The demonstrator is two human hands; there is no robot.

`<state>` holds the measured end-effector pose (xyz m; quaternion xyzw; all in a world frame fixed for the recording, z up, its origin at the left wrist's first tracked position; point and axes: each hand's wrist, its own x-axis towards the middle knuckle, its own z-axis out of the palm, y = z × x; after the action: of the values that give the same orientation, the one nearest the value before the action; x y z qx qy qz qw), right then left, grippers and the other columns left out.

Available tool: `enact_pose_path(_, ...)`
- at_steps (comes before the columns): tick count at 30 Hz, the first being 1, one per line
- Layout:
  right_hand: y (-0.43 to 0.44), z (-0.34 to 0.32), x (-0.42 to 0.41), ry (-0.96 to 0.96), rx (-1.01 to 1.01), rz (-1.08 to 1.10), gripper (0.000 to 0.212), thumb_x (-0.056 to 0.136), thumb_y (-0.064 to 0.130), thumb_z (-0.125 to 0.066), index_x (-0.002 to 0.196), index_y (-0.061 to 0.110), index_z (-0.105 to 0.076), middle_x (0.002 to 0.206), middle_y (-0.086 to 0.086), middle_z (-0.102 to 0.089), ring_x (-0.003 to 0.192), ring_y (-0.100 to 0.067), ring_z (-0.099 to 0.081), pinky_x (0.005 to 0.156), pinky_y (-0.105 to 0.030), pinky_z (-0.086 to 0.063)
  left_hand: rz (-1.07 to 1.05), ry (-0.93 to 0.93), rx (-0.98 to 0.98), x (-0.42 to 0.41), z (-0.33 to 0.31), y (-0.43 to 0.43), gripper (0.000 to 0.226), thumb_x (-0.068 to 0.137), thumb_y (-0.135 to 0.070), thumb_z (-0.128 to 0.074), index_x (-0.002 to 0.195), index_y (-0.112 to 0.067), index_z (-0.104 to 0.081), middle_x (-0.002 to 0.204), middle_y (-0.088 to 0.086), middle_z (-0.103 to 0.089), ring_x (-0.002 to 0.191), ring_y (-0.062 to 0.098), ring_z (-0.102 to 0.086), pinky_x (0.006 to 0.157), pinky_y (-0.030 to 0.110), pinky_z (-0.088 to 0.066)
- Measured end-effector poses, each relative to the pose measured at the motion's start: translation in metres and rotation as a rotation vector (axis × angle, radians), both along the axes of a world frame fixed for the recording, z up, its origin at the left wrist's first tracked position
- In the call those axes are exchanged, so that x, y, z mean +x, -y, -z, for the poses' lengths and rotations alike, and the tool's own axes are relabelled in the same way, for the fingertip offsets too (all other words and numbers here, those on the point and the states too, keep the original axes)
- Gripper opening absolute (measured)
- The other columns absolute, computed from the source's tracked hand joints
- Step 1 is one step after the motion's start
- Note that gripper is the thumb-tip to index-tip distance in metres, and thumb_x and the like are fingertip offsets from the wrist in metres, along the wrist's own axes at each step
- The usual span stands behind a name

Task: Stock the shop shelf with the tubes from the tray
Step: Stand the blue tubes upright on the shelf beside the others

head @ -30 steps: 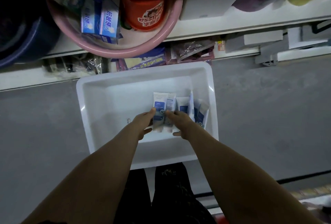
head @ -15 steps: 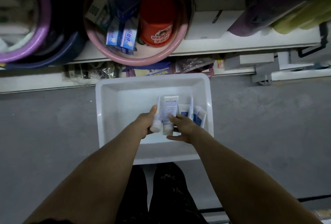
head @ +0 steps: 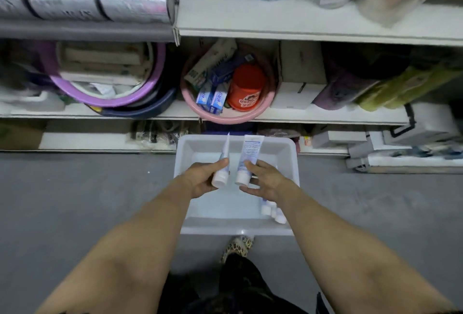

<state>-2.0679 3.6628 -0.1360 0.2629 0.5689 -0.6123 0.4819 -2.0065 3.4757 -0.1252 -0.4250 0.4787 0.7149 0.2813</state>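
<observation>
Above tray (head: 288, 147): left tube (head: 224, 153) in left hand (head: 200, 179), right tube (head: 250, 153) in right hand (head: 268, 180)

Tray (head: 238, 229) on the floor (head: 75, 188) before the shelf (head: 325, 115)
The left grip (head: 203, 178) holds one tube (head: 226, 147) above the tray, the right grip (head: 265, 180) another tube (head: 250, 150) just to its right. More tubes (head: 271, 211) lie in the tray's near right corner. Behind, on the shelf, a basin (head: 225, 118) holds boxes (head: 213, 99) and a tub (head: 246, 88), with stacked basins (head: 112, 99) to its left and a carton (head: 295, 95) to its right
</observation>
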Motion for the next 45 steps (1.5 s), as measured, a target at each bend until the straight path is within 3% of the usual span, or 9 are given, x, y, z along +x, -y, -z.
enact_pose_path(6,0.043,-0.056,0.031,-0.159,-0.058,0.051,0.043,0.086,0.013,-0.075,0.125,0.013,-0.058,0.124,-0.01,-0.066,0.11,-0.03,-0.065,0.079,-0.045,-0.059,-0.074,-0.161,0.015,0.033,-0.058,0.048,0.031,0.092,-0.023,-0.063,0.119,-0.008,-0.061,0.098,0.011,-0.07,0.083,0.02,-0.065,0.069,0.032,-0.052)
enact_pose_path(11,0.116,-0.112,0.066,-0.341,-0.149,0.076,0.03,0.089,0.01,-0.069,0.119,0.009,-0.063,0.118,-0.009,-0.069,0.103,-0.024,-0.065,0.078,-0.043,-0.059,-0.212,-0.332,0.01,0.07,-0.126,0.113,0.029,0.096,-0.033,-0.056,0.115,-0.012,-0.062,0.092,0.009,-0.07,0.078,0.021,-0.066,0.065,0.032,-0.054)
enact_pose_path(16,0.206,-0.185,0.095,-0.553,-0.288,0.092,0.026,0.091,0.006,-0.065,0.116,0.012,-0.061,0.112,-0.009,-0.07,0.099,-0.026,-0.068,0.09,-0.048,-0.055,-0.205,-0.611,-0.112,0.108,-0.213,0.193,0.025,0.095,-0.025,-0.06,0.11,-0.006,-0.064,0.086,0.007,-0.073,0.076,0.018,-0.069,0.069,0.032,-0.057)
enact_pose_path(19,0.258,-0.233,0.113,-0.625,-0.352,0.087,0.025,0.092,0.005,-0.065,0.116,0.011,-0.06,0.11,-0.014,-0.07,0.096,-0.029,-0.068,0.079,-0.042,-0.059,-0.188,-0.717,-0.243,0.134,-0.266,0.237,0.028,0.093,-0.01,-0.062,0.117,0.003,-0.059,0.067,0.002,-0.07,0.055,0.01,-0.065,0.055,0.024,-0.055)
enact_pose_path(23,0.317,-0.291,0.138,-0.691,-0.437,0.075,0.031,0.093,0.003,-0.062,0.123,0.004,-0.057,0.103,-0.015,-0.07,0.086,-0.025,-0.069,0.062,-0.033,-0.059,-0.223,-0.779,-0.405,0.164,-0.327,0.294,0.034,0.085,-0.008,-0.071,0.117,0.0,-0.06,0.091,0.01,-0.071,0.074,0.019,-0.068,0.05,0.023,-0.053)
enact_pose_path(29,0.381,-0.368,0.165,-0.821,-0.526,0.024,0.036,0.09,0.001,-0.065,0.124,0.006,-0.054,0.11,-0.012,-0.068,0.089,-0.023,-0.069,0.069,-0.032,-0.059,-0.312,-0.927,-0.508,0.201,-0.398,0.361,0.024,0.082,0.0,-0.072,0.1,-0.01,-0.059,0.104,0.011,-0.069,0.081,0.02,-0.069,0.061,0.027,-0.054)
enact_pose_path(33,0.416,-0.421,0.168,-0.946,-0.548,0.001,0.042,0.085,0.001,-0.071,0.123,0.005,-0.055,0.112,-0.012,-0.069,0.1,-0.028,-0.069,0.086,-0.041,-0.057,-0.368,-1.018,-0.525,0.208,-0.442,0.397,0.033,0.078,0.0,-0.076,0.107,-0.01,-0.061,0.111,0.013,-0.069,0.096,0.028,-0.069,0.07,0.034,-0.057)
enact_pose_path(37,0.455,-0.468,0.163,-1.05,-0.578,-0.046,0.049,0.083,0.006,-0.074,0.128,0.006,-0.054,0.117,-0.013,-0.068,0.105,-0.029,-0.068,0.089,-0.043,-0.057,-0.43,-1.079,-0.587,0.204,-0.484,0.426,0.043,0.078,-0.002,-0.077,0.116,-0.009,-0.059,0.108,0.009,-0.068,0.091,0.024,-0.069,0.063,0.031,-0.056)
enact_pose_path(45,0.56,-0.539,0.121,-1.321,-0.496,-0.075,0.049,0.08,0.015,-0.08,0.124,0.008,-0.058,0.108,-0.01,-0.072,0.096,-0.027,-0.07,0.081,-0.04,-0.058,-0.529,-1.099,-0.761,0.16,-0.538,0.525,0.037,0.073,-0.01,-0.083,0.105,-0.007,-0.066,0.099,0.008,-0.073,0.086,0.024,-0.071,0.081,0.039,-0.058)
